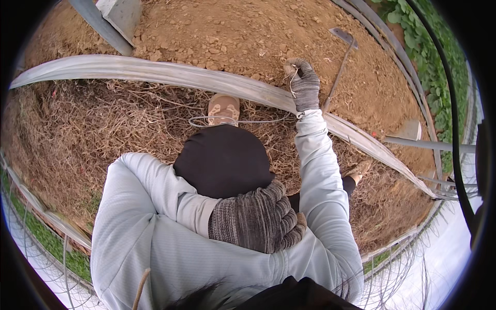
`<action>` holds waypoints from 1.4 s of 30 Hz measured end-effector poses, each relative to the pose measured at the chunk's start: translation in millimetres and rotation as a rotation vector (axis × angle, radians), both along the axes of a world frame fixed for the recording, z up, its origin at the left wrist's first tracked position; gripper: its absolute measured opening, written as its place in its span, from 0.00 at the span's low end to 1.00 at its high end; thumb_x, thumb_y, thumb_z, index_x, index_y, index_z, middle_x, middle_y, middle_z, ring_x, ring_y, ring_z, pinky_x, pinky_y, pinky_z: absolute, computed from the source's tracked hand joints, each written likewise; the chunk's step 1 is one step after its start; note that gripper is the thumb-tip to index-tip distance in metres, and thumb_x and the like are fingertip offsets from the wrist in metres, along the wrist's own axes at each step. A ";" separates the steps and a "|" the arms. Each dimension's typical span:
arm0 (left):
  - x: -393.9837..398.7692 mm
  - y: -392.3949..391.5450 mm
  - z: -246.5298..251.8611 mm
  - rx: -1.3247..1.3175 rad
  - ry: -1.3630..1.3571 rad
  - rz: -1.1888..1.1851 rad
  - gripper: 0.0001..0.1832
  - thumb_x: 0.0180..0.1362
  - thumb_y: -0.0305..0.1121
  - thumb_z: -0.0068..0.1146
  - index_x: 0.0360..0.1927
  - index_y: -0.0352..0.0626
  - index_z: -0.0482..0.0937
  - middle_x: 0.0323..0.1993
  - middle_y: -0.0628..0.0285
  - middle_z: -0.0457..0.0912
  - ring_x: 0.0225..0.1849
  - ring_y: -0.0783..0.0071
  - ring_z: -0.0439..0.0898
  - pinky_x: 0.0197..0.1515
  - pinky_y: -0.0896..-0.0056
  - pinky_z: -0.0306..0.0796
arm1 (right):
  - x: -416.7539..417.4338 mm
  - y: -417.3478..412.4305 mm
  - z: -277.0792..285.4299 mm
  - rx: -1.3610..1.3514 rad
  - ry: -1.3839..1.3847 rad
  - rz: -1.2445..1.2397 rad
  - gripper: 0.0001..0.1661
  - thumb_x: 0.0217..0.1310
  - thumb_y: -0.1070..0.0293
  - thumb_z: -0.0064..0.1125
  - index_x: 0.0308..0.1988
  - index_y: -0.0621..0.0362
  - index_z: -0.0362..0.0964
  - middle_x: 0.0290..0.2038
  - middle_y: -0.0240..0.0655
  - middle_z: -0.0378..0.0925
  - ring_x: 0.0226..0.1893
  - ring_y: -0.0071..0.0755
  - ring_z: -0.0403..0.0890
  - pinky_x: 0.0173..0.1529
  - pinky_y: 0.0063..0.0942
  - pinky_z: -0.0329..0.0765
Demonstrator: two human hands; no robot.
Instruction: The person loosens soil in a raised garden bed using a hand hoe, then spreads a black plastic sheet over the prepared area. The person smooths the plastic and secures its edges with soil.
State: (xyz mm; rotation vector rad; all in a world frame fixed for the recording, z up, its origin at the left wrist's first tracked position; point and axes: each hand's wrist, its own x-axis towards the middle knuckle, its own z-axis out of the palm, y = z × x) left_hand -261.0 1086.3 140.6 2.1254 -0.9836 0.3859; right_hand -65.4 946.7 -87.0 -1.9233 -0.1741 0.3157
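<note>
My right hand (305,83), in a grey knitted glove, reaches over loose brown soil (240,35) with its fingers curled in. A thin pale strand (292,86) hangs from those fingers; whether it is root or string I cannot tell. Close by on the right lies a hoe (338,71), its metal blade pointing away from me. Folded across my front, my left hand (255,219) wears a similar glove. Its fingers are bent and lie against my body beside my dark-trousered knee (224,159). The palm is hidden, so anything inside it cannot be seen.
A long gathered band of whitish plastic film (155,69) crosses between soil and dry plant litter (116,116). Near my shoe (224,108) lies a wire loop (252,121). Metal pipes (102,29) meet concrete blocks (122,17). Green leafy plants (422,50) grow at right.
</note>
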 end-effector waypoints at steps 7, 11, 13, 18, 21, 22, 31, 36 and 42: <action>1.7 1.7 5.1 0.052 0.016 -0.007 0.13 0.44 0.33 0.57 0.35 0.44 0.80 0.22 0.65 0.75 0.25 0.71 0.75 0.35 0.61 0.76 | 19.1 12.3 14.4 -0.474 -0.409 0.153 0.16 0.55 0.66 0.65 0.45 0.53 0.77 0.37 0.39 0.79 0.37 0.39 0.81 0.44 0.31 0.77; 4.2 3.1 10.8 0.073 0.018 -0.030 0.13 0.45 0.34 0.57 0.36 0.44 0.80 0.23 0.65 0.75 0.25 0.70 0.76 0.35 0.61 0.76 | 21.7 5.1 -13.0 -0.548 -0.301 0.152 0.16 0.55 0.67 0.65 0.46 0.51 0.77 0.40 0.39 0.78 0.39 0.43 0.81 0.46 0.33 0.77; 4.5 3.6 10.5 0.078 0.022 -0.033 0.13 0.45 0.34 0.57 0.36 0.44 0.80 0.23 0.65 0.75 0.25 0.70 0.76 0.34 0.61 0.76 | 19.9 0.3 -4.9 -0.416 -0.328 0.086 0.14 0.54 0.68 0.66 0.43 0.55 0.78 0.40 0.39 0.79 0.37 0.38 0.80 0.44 0.29 0.77; 2.5 3.4 8.5 0.061 0.075 -0.019 0.12 0.44 0.34 0.57 0.34 0.44 0.80 0.23 0.64 0.74 0.25 0.71 0.75 0.34 0.61 0.76 | -17.4 -38.0 56.9 -0.028 0.013 -0.042 0.11 0.58 0.71 0.63 0.43 0.60 0.77 0.33 0.31 0.78 0.33 0.23 0.78 0.39 0.22 0.76; 5.1 2.9 8.2 0.034 0.075 -0.013 0.11 0.44 0.34 0.58 0.34 0.45 0.80 0.22 0.65 0.74 0.25 0.71 0.75 0.34 0.61 0.76 | -66.7 -73.7 86.6 0.137 0.265 -0.015 0.13 0.59 0.69 0.62 0.44 0.62 0.76 0.32 0.30 0.78 0.30 0.20 0.76 0.36 0.19 0.73; 2.3 3.0 12.2 0.037 0.061 0.003 0.11 0.44 0.34 0.58 0.33 0.45 0.80 0.22 0.65 0.74 0.24 0.71 0.74 0.34 0.61 0.76 | -84.9 -91.1 82.8 0.122 0.444 -0.004 0.14 0.58 0.69 0.63 0.45 0.62 0.75 0.34 0.29 0.78 0.32 0.20 0.76 0.39 0.19 0.73; -2.2 -0.4 5.9 0.049 -0.042 -0.023 0.13 0.45 0.35 0.56 0.36 0.43 0.79 0.19 0.68 0.71 0.23 0.73 0.73 0.35 0.65 0.73 | -116.3 -123.7 69.0 -0.252 0.152 -0.122 0.29 0.58 0.71 0.63 0.59 0.57 0.66 0.40 0.34 0.77 0.35 0.20 0.73 0.41 0.21 0.73; -2.2 0.7 12.1 0.090 0.023 -0.042 0.14 0.47 0.34 0.55 0.37 0.42 0.79 0.19 0.69 0.70 0.23 0.73 0.73 0.35 0.65 0.72 | -74.3 -119.9 32.4 -0.896 -0.027 -0.174 0.28 0.57 0.72 0.63 0.58 0.61 0.65 0.43 0.38 0.77 0.40 0.28 0.77 0.43 0.21 0.74; -1.1 0.1 9.4 0.095 -0.008 -0.040 0.14 0.47 0.34 0.55 0.38 0.42 0.79 0.19 0.68 0.71 0.24 0.72 0.73 0.35 0.65 0.72 | -54.7 -148.3 -34.7 -0.601 0.031 -0.277 0.33 0.53 0.73 0.66 0.57 0.62 0.62 0.46 0.43 0.77 0.45 0.34 0.78 0.47 0.27 0.74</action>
